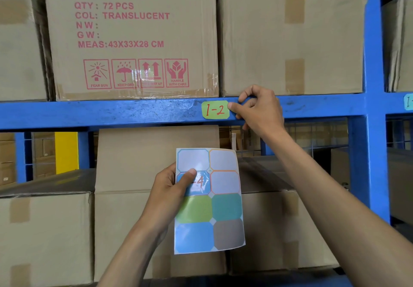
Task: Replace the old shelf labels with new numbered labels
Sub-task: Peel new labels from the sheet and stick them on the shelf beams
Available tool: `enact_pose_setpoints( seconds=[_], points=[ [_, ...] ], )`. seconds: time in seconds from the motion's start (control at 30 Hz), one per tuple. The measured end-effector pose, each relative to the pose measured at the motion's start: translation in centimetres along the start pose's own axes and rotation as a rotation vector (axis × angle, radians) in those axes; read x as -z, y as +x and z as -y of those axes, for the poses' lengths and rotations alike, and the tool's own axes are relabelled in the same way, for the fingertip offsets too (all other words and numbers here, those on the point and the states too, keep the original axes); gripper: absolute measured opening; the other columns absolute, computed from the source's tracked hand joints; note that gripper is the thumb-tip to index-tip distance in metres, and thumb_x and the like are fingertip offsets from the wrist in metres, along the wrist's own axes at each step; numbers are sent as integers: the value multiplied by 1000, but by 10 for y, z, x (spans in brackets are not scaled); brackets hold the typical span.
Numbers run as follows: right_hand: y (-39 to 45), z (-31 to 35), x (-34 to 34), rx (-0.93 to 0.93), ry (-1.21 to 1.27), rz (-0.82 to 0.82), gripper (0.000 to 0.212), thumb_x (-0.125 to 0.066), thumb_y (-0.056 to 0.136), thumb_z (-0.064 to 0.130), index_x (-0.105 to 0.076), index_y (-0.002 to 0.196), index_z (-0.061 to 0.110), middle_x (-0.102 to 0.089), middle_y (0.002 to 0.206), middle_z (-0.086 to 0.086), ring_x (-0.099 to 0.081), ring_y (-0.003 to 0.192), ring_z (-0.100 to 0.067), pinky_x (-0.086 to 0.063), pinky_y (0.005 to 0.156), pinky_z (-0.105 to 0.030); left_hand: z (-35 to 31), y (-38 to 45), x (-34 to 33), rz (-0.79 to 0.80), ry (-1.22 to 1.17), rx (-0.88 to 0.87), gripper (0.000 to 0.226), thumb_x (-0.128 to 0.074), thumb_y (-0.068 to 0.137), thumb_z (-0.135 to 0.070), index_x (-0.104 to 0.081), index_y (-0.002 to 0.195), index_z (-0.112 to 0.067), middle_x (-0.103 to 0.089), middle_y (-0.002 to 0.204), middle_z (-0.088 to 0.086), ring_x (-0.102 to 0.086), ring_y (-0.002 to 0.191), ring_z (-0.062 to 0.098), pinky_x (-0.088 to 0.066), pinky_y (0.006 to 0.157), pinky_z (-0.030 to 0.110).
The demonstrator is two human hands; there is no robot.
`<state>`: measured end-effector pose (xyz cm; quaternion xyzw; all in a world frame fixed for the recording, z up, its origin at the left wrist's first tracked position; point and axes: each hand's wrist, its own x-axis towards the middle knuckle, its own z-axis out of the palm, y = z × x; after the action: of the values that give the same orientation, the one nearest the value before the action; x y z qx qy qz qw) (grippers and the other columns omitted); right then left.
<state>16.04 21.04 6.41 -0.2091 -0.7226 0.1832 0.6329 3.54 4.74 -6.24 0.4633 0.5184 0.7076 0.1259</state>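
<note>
- Shelf labels are the concern: the blue shelf beam [111, 112] carries them on its front face, where anyone in the aisle can read them; scuffed patches mark its paint left of centre.
- Cardboard boxes [131, 40] sit above and below the beam; the upper ones are cut off at the top.
- The sticker sheet [223, 208] is held upright in the left hand [169, 188], thumb clamped over a blue sticker, probably to keep spares ready. That thumb hides the first character; only "-4" reads.
- The right hand [257, 110] pinches the right edge of the green label "1-2" [215, 110] on the beam; peeling or pressing cannot be told.
- A pale label [409, 101] at the far right is cropped.
</note>
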Motion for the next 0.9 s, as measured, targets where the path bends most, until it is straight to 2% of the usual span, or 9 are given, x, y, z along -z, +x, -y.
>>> enact_pose_setpoints(
  seconds=[0.1,0.17,0.27,0.4,0.5,0.6,0.7,0.8,0.9],
  points=[
    [-3,-5,2,70,-45,50,35,-83,73,29,-48,79,30,-73,67,3,-72,71,-14,-58,71,-49,1,-1,0,2,-2,6,17,-57,98,-17,-73,101,-14,-80,91,10,-75,74,22,-61,62,31],
    [-5,-6,1,120,-125,40,38,-82,69,31,-47,82,30,-71,67,6,-69,77,-12,-57,70,-45,2,-1,0,2,-5,10,17,-56,98,-17,-73,101,-14,-80,91,9,-76,75,22,-61,62,31],
    [-11,-1,-6,158,-250,-3,42,-77,64,41,-44,86,28,-66,74,7,-64,82,-19,-51,63,-40,4,-3,-1,4,-10,19,18,-56,98,-17,-73,102,-13,-80,90,9,-76,74,22,-61,60,31],
    [-22,9,-22,186,-369,-119,53,-68,61,61,-40,87,25,-55,77,8,-57,74,-30,-33,61,-35,6,-5,-3,2,-2,22,18,-56,98,-17,-73,102,-14,-80,93,10,-76,79,25,-62,67,35],
    [-28,13,-30,189,-434,-189,68,-65,60,75,-43,92,19,-61,81,2,-63,76,-33,-38,58,-35,6,-6,-3,5,-3,20,18,-56,98,-17,-73,103,-14,-80,95,11,-76,83,27,-60,74,41],
    [-30,14,-34,199,-460,-202,78,-64,59,82,-45,98,16,-64,89,-1,-65,79,-31,-39,56,-34,5,-6,-2,2,-12,18,18,-56,98,-16,-73,103,-13,-80,95,11,-76,81,26,-61,73,40],
    [-28,16,-34,160,-430,-192,80,-63,59,84,-46,98,16,-66,93,-2,-65,83,-33,-39,59,-34,5,-7,1,1,-18,17,18,-56,98,-16,-73,104,-13,-80,95,11,-76,80,24,-61,68,36],
    [-21,20,-33,113,-438,-205,79,-55,63,87,-48,95,15,-64,85,-3,-64,80,-33,-41,61,-37,6,-7,1,4,-17,20,18,-56,99,-16,-73,104,-14,-80,95,10,-76,79,24,-62,67,34],
    [-15,23,-33,103,-488,-255,76,-52,67,86,-51,91,14,-61,80,-5,-63,78,-34,-35,59,-36,8,-8,0,5,-10,25,18,-56,98,-17,-73,102,-14,-80,94,11,-76,78,23,-62,65,33]
  ],
)
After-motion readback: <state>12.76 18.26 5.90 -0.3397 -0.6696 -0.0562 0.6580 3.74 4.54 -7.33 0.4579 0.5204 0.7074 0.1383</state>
